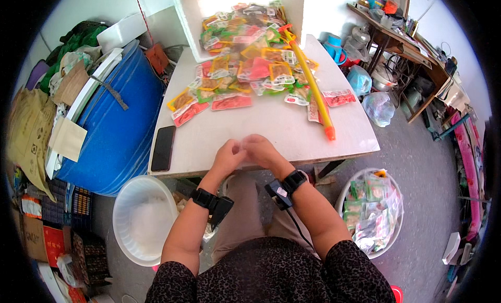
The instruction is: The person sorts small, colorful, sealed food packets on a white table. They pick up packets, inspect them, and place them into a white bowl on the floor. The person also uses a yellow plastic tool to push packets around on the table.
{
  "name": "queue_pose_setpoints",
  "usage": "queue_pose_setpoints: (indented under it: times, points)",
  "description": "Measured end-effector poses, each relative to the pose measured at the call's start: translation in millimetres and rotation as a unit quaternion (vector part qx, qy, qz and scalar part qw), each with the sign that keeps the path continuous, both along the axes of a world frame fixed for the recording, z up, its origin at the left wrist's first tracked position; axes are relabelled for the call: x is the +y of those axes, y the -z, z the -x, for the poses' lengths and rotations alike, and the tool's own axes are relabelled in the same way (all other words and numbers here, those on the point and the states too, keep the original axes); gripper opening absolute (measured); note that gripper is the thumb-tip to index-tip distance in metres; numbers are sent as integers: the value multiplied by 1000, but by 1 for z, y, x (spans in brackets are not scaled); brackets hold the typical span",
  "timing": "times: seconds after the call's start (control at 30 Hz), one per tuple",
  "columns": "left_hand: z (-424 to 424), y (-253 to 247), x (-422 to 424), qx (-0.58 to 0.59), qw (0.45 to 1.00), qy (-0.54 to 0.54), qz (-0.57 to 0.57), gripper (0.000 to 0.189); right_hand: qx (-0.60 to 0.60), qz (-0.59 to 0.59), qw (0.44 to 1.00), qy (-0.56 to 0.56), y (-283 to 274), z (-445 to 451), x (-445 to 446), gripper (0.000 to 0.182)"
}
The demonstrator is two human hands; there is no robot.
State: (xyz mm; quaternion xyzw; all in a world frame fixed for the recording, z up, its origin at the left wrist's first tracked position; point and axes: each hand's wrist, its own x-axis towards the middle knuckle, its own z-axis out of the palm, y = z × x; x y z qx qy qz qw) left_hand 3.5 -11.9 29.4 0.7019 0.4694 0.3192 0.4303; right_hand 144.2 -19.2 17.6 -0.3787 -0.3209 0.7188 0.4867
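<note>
My left hand (230, 156) and my right hand (260, 149) meet above the front edge of the white table (191, 140). Their fingertips are pinched close together. Something thin and clear may be between them, but blur hides it. Beyond the hands lies a heap of small sealed food packets (244, 68) in red, yellow and green wrappers. The heap spills out of a white foam box (189, 29) tipped on its side. A yellow stick with red ends (309, 76) lies along the heap's right side. To the left of my hands rests a black smartphone (163, 148).
A white plastic basin (124, 221) with clear, filmy material stands on the floor at left. At right is a tub (400, 221) of bagged packets. A blue barrel (117, 135) flanks the table's left side. A cluttered wooden desk (424, 54) stands back right.
</note>
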Motion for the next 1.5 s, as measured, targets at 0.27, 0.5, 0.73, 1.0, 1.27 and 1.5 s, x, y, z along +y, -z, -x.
queue_pose_setpoints:
  times: [0.27, 0.5, 0.73, 1.0, 1.27, 1.5]
  points:
    - [2, 9, 3, 11, 996, -82, -35, 17, -134, -34, 986, 91, -10, 15, -6, 11]
    - [-1, 9, -3, 75, 975, -161, -135, 16, -489, -266, 822, 122, -2, -11, -4, 22]
    - [-4, 19, -8, 106, 962, -156, -198, 14, -815, -217, 512, 164, -39, -95, 5, 23]
    - [-8, 15, -9, 107, 966, -140, -191, 14, -898, -186, 357, 179, -19, -151, 12, 28]
    - [-8, 13, -9, 111, 973, -140, -149, 16, -870, -287, 358, 181, -27, -132, 4, 19]
    - [-13, 6, -8, 141, 970, -146, -132, 18, -736, -351, 547, 191, -41, -111, -17, 10]
